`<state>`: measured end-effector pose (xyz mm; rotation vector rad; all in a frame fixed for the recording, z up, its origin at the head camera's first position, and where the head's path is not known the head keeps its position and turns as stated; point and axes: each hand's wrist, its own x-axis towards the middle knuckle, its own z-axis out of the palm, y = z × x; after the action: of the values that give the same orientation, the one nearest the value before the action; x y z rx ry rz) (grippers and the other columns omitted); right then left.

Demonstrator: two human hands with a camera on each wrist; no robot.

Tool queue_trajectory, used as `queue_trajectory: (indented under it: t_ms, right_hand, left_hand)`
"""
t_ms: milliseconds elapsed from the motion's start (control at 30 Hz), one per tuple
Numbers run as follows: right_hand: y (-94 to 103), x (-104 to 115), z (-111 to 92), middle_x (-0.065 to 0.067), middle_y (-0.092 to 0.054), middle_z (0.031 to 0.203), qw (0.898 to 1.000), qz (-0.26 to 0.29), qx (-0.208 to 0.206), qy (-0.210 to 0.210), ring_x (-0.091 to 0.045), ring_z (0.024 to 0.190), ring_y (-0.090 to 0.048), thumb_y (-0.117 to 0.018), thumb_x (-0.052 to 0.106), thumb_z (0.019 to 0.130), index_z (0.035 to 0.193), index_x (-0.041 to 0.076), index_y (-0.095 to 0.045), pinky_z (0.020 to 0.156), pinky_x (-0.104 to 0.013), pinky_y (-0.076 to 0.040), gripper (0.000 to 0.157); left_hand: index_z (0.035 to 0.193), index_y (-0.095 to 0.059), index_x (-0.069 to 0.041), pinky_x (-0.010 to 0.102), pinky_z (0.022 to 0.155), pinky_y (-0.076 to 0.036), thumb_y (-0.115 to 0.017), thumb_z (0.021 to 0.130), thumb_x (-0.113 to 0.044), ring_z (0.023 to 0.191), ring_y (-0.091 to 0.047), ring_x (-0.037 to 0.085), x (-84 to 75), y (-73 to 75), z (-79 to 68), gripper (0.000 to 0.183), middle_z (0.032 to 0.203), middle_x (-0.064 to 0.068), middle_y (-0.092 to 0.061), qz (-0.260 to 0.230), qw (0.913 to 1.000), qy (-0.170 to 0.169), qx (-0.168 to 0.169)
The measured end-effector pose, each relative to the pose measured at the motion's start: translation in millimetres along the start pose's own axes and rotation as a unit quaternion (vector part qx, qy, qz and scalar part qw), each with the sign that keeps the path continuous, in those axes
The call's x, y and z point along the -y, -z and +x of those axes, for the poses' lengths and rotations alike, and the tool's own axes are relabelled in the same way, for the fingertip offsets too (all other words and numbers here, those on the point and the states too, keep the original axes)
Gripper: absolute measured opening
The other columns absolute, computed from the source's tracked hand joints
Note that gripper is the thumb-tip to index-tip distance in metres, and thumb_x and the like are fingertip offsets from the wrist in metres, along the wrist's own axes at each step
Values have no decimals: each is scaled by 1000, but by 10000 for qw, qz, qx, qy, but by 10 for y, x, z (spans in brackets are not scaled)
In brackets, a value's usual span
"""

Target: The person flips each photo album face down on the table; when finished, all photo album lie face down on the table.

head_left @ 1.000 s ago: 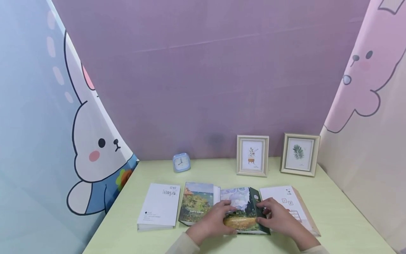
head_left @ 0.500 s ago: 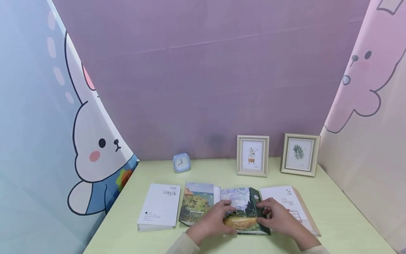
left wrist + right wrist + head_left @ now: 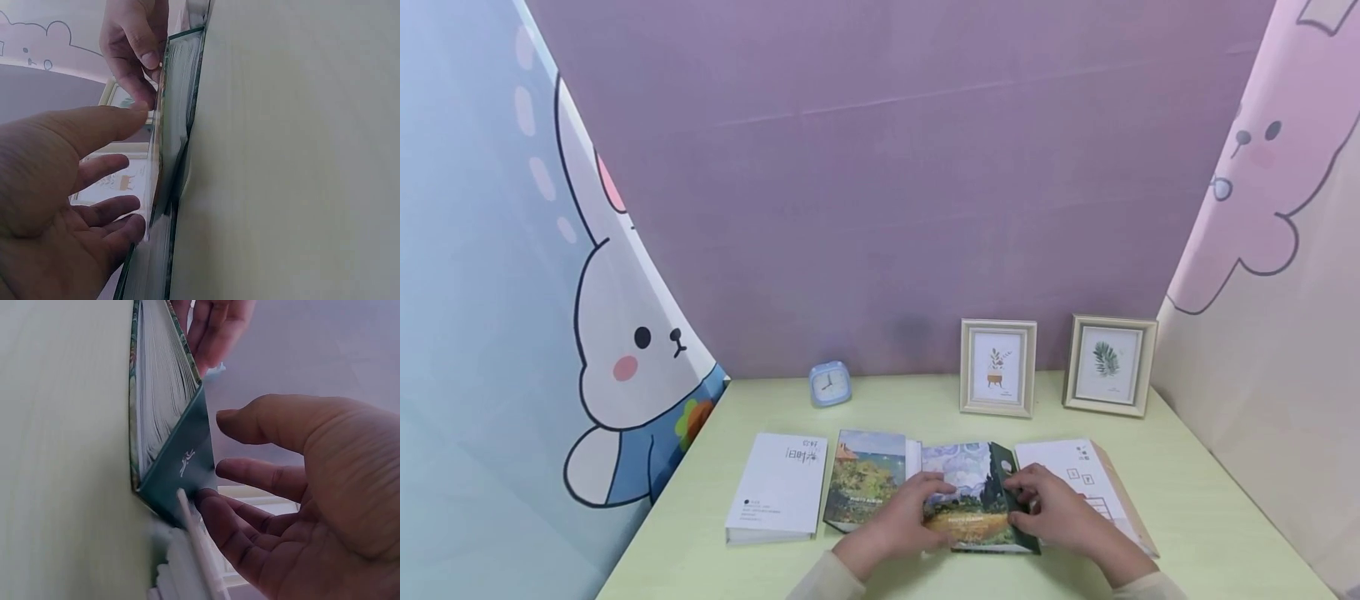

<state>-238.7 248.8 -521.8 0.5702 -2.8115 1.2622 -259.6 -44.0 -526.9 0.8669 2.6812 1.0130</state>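
A photo album with a painted landscape cover and dark green spine lies on the pale green table, between my hands. My left hand is at its left side, fingers extended over the cover's edge; the left wrist view shows this hand with thumb and fingers spread beside the page block. At the spine side is my right hand. In the right wrist view its fingers reach the green spine, with the thumb apart. Left of this album lies a second painted photo album, partly behind my left hand.
A white album lies at the far left of the row. Another white album with a tan spine lies to the right, partly under my right hand. Behind stand a blue clock and two picture frames.
My left hand has shifted slightly left, its fingertips drawing back a little on the cover. The right hand and the albums have hardly moved.
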Motion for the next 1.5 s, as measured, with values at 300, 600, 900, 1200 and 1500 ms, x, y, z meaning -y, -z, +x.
queue_trajectory:
  t_ms: [300, 600, 900, 1200, 1500]
  right_hand:
    - [17, 115, 102, -7, -60, 115, 9999, -74, 120, 5, -26, 98, -64, -84, 15, 89, 128, 1, -68, 71, -26, -57, 45]
    - [-23, 239, 228, -7, -59, 123, 9994, -44, 346, 10, -29, 109, -62, -80, 19, 94, 133, 5, -67, 68, -29, -54, 43]
    - [-78, 370, 339, -9, -58, 123, 9982, -94, 472, 360, -15, 84, -61, -77, 21, 97, 131, 10, -68, 65, -28, -53, 38]
    - [-183, 458, 467, -7, -57, 128, 9977, 45, 549, 404, -28, 106, -63, -76, 26, 98, 132, 14, -67, 72, -30, -57, 36]
    - [-327, 561, 574, -9, -59, 126, 9968, 113, 531, 589, -32, 111, -62, -76, 26, 98, 133, 16, -67, 79, -35, -60, 38]
  left_hand:
    - [143, -62, -20, 64, 113, -42, -79, 94, -34, 142, -47, 36, 120, 122, -86, 54, 158, 3, -48, -484, 9979, -26, -423]
    - [142, -63, -19, 59, 113, -43, -73, 100, -30, 140, -50, 33, 295, 306, -204, 45, 153, 3, -53, -546, 9945, -136, -878]
    - [144, -60, -17, 61, 116, -39, -75, 99, -28, 142, -49, 34, 535, 528, -356, 48, 147, -1, -59, -667, 9885, 28, -1359]
    - [140, -63, -18, 62, 121, -31, -77, 97, -21, 148, -41, 38, 702, 658, -457, 45, 146, 1, -58, -634, 9794, 239, -1903]
    - [134, -66, -15, 57, 112, -46, -78, 95, -15, 134, -55, 30, 831, 724, -510, 40, 142, 3, -60, -762, 9710, 199, -2256]
